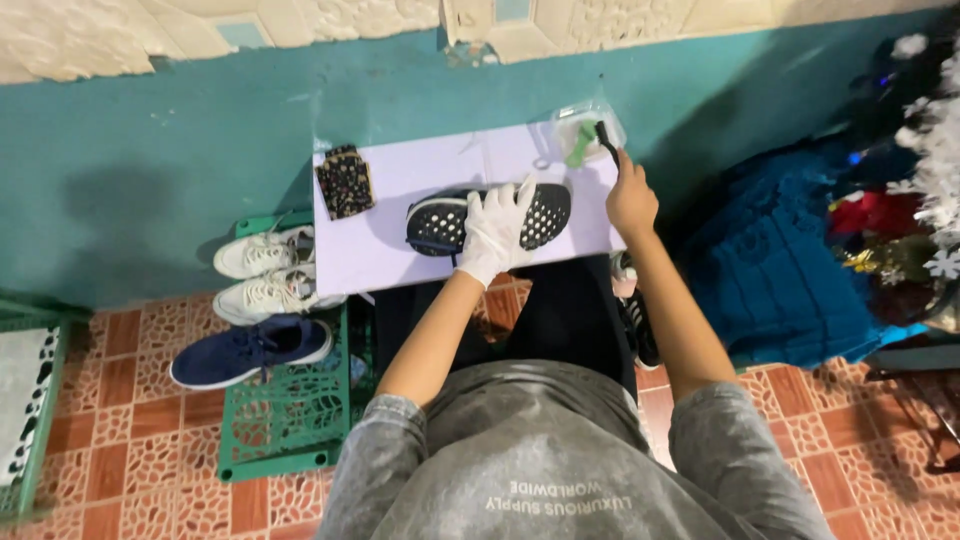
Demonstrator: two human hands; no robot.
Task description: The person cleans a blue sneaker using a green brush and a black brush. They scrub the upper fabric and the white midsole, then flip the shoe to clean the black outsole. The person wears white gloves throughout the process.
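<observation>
Looking down from the head cam: the left hand (497, 228), in a white glove, sits flat on top of a black sneaker (488, 217) with a white-dotted sole, fingers spread wide over the middle of it and pressing it down onto the pale lilac bench (420, 175). The shoe lies on its side, about centre of the bench, sole facing the camera. The right hand (630, 195) is bare and off to the far right corner, fingers pinched around the handle of a dark brush (605, 138) whose head dips into a clear plastic container (585, 130) with something green in it. A small dark patterned cloth (346, 180) lies at the left end of the bench, well apart from the shoe. On the floor to the left, a pair of white sneakers (265, 272) and one navy sneaker (250, 350) rest on a green plastic crate (285, 420). My take on doing this bit well: keep that gloved palm firm so the shoe doesn't skate around, load the bristles lightly so they don't drip across the bench, and work with short strokes into the sole's holes.
</observation>
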